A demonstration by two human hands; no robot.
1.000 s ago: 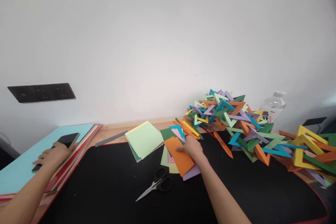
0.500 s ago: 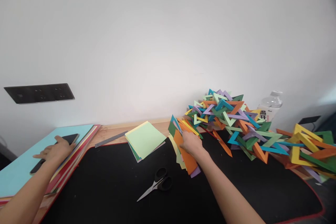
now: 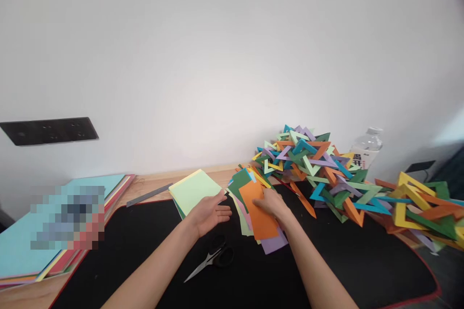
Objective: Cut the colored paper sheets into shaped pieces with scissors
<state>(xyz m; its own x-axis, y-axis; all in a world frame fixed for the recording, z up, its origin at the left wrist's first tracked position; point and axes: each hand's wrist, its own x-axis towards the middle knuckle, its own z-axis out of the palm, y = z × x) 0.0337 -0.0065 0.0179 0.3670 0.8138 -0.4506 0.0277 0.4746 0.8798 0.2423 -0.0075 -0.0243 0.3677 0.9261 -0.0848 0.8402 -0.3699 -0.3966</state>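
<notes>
Currently, paper links (image 3: 311, 166) sit interlocked; flat sheets (image 3: 197, 190) lie unfolded; right hand (image 3: 274, 204) pinches orange paper (image 3: 258, 215); left hand (image 3: 209, 215) spread, empty.

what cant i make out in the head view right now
All in the head view:
Dark shape on the light-blue sheet: pixelated.
Base of the bottle: behind folded paper pieces.
Those pieces' right end: cut off by the right edge.
Most fingertips of the right hand, at the orange paper: hidden behind the hand itself.
</notes>
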